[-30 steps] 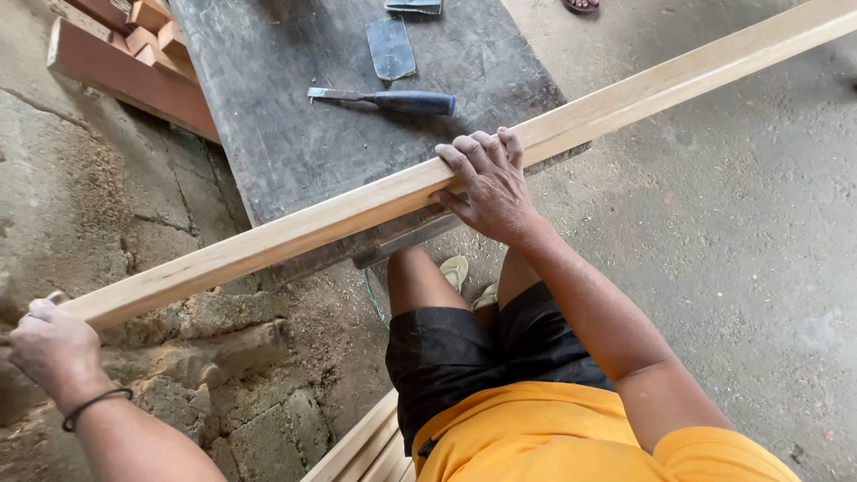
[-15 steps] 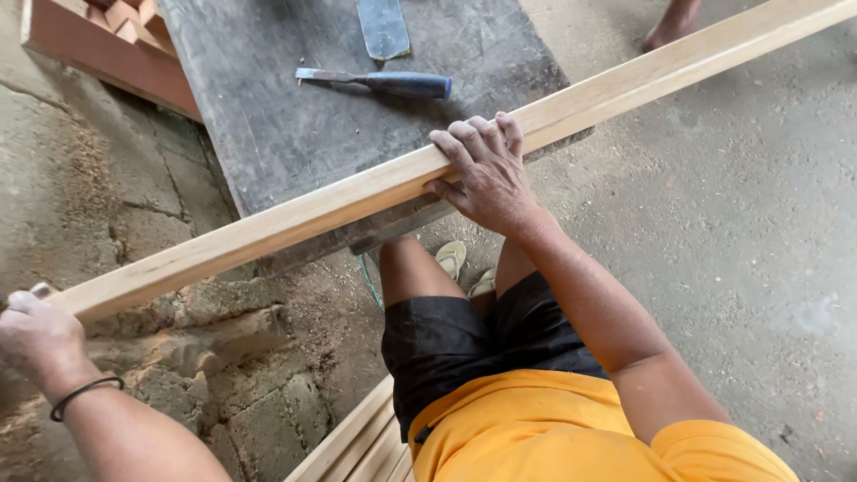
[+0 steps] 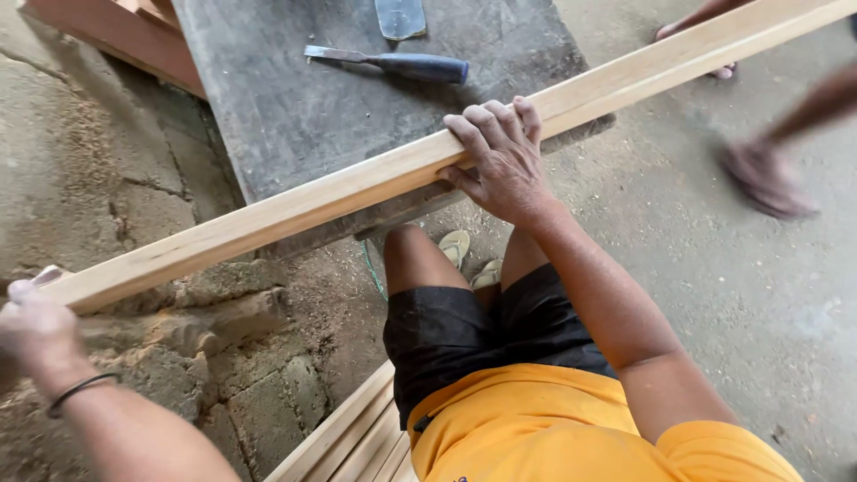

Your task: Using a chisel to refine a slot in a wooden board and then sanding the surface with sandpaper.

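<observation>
A long pale wooden strip [image 3: 357,183] runs diagonally from the lower left to the upper right, resting across the near edge of a dark worn workbench [image 3: 295,107]. My right hand [image 3: 502,161] grips the strip near its middle, fingers curled over its top edge. My left hand [image 3: 34,326], blurred and with a black band at the wrist, is at the strip's near left end and holds a small tool against it; the tool is mostly hidden.
A blue-handled chisel [image 3: 393,63] and a flat dark stone [image 3: 400,17] lie on the bench. Reddish timber [image 3: 116,40] sits at the top left. More pale strips [image 3: 353,442] lie beside my leg. Another person's feet [image 3: 768,178] pass at the right. Rough blocks [image 3: 223,357] with sawdust lie below.
Another person's feet have stepped into view at the right. My left hand has shifted slightly and blurred at the strip's end. My right hand keeps its grip.
</observation>
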